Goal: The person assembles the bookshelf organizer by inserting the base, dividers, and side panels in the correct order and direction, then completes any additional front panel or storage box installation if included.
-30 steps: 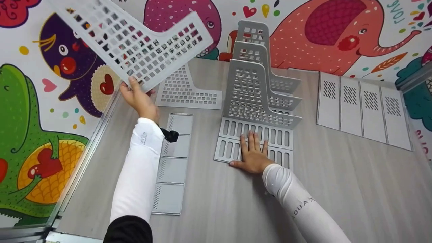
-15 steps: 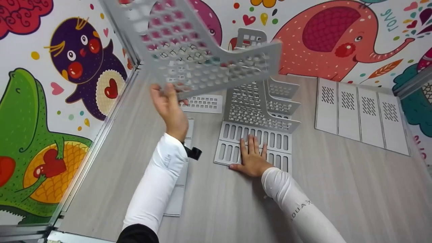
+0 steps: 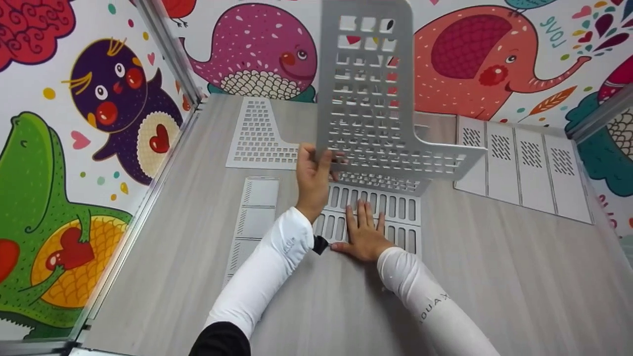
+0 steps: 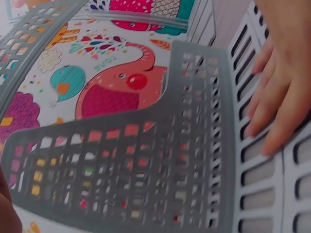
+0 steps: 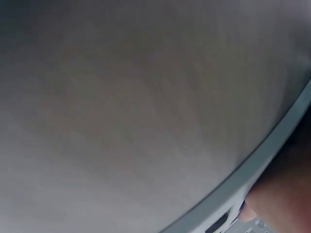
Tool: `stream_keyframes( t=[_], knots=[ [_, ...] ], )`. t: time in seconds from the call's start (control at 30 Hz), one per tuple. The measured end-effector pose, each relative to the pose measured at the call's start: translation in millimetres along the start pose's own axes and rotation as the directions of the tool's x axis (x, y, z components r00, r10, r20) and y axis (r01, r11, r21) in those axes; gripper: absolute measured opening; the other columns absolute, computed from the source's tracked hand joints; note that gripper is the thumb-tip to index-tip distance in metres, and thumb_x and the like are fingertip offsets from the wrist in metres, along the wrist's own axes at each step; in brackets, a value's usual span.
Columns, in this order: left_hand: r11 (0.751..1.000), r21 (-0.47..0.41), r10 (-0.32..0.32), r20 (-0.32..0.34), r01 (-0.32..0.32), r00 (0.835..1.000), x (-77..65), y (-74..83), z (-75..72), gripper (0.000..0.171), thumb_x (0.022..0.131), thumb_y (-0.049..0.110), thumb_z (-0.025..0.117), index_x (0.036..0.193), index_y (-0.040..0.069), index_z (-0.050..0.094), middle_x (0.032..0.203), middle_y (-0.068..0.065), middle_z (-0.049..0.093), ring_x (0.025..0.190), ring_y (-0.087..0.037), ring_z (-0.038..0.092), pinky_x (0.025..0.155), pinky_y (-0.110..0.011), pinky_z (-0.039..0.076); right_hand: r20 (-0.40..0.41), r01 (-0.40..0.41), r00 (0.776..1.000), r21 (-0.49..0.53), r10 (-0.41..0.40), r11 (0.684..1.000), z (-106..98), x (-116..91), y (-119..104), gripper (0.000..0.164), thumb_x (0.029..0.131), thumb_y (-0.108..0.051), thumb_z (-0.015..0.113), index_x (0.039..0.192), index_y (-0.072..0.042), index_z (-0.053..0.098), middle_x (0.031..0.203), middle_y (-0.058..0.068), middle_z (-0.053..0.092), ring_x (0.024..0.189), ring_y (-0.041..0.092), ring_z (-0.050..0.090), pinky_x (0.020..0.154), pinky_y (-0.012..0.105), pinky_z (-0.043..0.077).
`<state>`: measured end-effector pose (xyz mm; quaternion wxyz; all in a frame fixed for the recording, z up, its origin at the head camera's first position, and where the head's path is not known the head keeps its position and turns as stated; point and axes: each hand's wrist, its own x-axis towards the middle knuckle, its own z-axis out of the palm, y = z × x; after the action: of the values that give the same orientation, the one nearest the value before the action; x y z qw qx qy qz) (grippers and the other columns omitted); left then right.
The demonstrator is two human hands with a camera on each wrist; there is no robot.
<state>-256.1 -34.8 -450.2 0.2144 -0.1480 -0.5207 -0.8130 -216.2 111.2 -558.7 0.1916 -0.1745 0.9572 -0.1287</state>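
Observation:
My left hand point(image 3: 312, 180) pinches a grey L-shaped perforated panel point(image 3: 324, 89) by its lower left corner. The panel is held upright above the slotted base point(image 3: 415, 210), in front of the panels standing there. Those panels are mostly hidden in the head view; one standing panel point(image 4: 160, 126) shows beside the base in the left wrist view. Fingers spread, my right hand point(image 3: 366, 240) lies flat on the base's near part. Most of the right wrist view is a blurred tabletop, with the base's edge point(image 5: 233, 184) at lower right.
Another L-shaped perforated panel point(image 3: 252, 133) lies flat at the back left. Nearer lies a long sectioned panel point(image 3: 259, 193), partly under my left arm. A wide sectioned panel point(image 3: 524, 170) lies at the right. Printed walls point(image 3: 366, 64) border the table.
My left hand has brought the L-shaped panel from the left to the right, over the base, and turned it upright. My right hand has stayed flat on the base.

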Motion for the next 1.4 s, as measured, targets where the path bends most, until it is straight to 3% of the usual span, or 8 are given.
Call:
stream_keyframes(
  t=[0.3,0.5,0.6,0.7,0.83,0.93,1.13,1.4],
  knots=[
    [0.996,-0.017,-0.082,0.102,0.085,0.991,-5.6,-13.5,3.9,0.035,0.088,0.043,0.054,0.094,0.012,0.041,0.09,0.009,0.07,0.081,-0.008,0.068,0.05,-0.02,0.044,-0.029,0.184,0.983,0.027,-0.183,0.983,-14.6,-3.5,1.6,0.096,0.086,-0.058,0.055,0.153,-0.006,0.009,0.157,0.028,-0.011,0.146,0.043,-0.012,0.114,0.066,-0.001],
    [0.996,-0.018,-0.082,0.094,0.084,0.992,-3.3,-14.9,-3.0,0.035,0.086,0.043,0.055,0.093,0.012,0.041,0.087,0.007,0.07,0.079,-0.008,0.068,0.049,-0.019,0.043,-0.097,0.459,0.879,-0.093,-0.467,0.883,-65.6,-32.9,11.0,0.089,0.087,-0.047,0.061,0.152,-0.007,0.015,0.159,0.024,0.008,0.145,0.042,0.019,0.116,0.053,0.024],
    [0.995,-0.011,-0.094,0.091,0.096,0.991,-0.3,-16.7,-2.4,0.037,0.085,0.045,0.056,0.092,0.012,0.04,0.087,0.007,0.069,0.079,-0.008,0.068,0.048,-0.019,0.042,-0.185,0.606,0.74,-0.234,-0.646,0.761,-99.2,-50.4,16.9,0.064,0.088,-0.035,0.064,0.141,-0.006,0.043,0.143,0.016,0.049,0.125,0.031,0.055,0.102,0.041,0.047],
    [0.993,-0.011,-0.112,0.094,0.114,0.989,0.0,-18.7,-0.4,0.04,0.084,0.047,0.057,0.092,0.012,0.04,0.086,0.008,0.069,0.079,-0.007,0.068,0.048,-0.019,0.042,-0.356,0.687,0.505,-0.386,-0.786,0.616,-129.8,-62.6,21.7,0.022,0.087,-0.02,0.065,0.104,-0.005,0.07,0.098,0.01,0.074,0.085,0.02,0.072,0.075,0.03,0.058],
    [0.99,-0.033,-0.131,0.117,0.136,0.984,-1.2,-22.6,4.3,0.041,0.083,0.047,0.057,0.091,0.012,0.039,0.087,0.01,0.07,0.08,-0.006,0.068,0.05,-0.018,0.042,-0.671,0.58,0.276,-0.455,-0.688,0.676,-165.0,-72.4,29.7,0.016,0.085,-0.014,0.065,0.071,-0.006,0.063,0.062,0.004,0.063,0.053,0.017,0.058,0.05,0.028,0.047],
    [0.988,-0.052,-0.136,0.124,0.143,0.983,-2.1,-25.2,8.5,0.041,0.083,0.047,0.058,0.091,0.012,0.039,0.086,0.01,0.07,0.08,-0.006,0.068,0.05,-0.018,0.042,-0.811,0.475,0.36,-0.266,-0.461,0.839,-186.5,-76.5,34.8,0.026,0.08,-0.019,0.074,0.089,0.001,0.06,0.081,0.012,0.064,0.073,0.025,0.059,0.064,0.037,0.049],
    [0.992,-0.024,-0.118,0.156,0.124,0.981,-6.7,-29.6,15.7,0.044,0.083,0.049,0.059,0.09,0.011,0.04,0.087,0.011,0.069,0.077,-0.005,0.065,0.05,-0.019,0.043,-0.641,0.317,0.764,0.265,-0.079,0.911,-209.6,-73.8,36.2,0.063,0.073,-0.011,0.081,0.13,-0.005,0.052,0.116,0.014,0.067,0.105,0.026,0.065,0.092,0.043,0.053],
    [0.979,0.14,-0.182,0.299,0.145,0.937,-8.9,-38.8,15.1,0.052,0.084,0.048,0.059,0.099,0.0,0.046,0.093,-0.003,0.067,0.082,-0.009,0.064,0.057,-0.02,0.048,-0.565,0.323,0.822,0.354,-0.074,0.878,-205.2,-73.2,46.5,0.023,0.079,-0.001,0.072,0.102,0.002,0.072,0.097,0.016,0.074,0.08,-0.011,0.065,0.068,0.008,0.051]
  ],
)
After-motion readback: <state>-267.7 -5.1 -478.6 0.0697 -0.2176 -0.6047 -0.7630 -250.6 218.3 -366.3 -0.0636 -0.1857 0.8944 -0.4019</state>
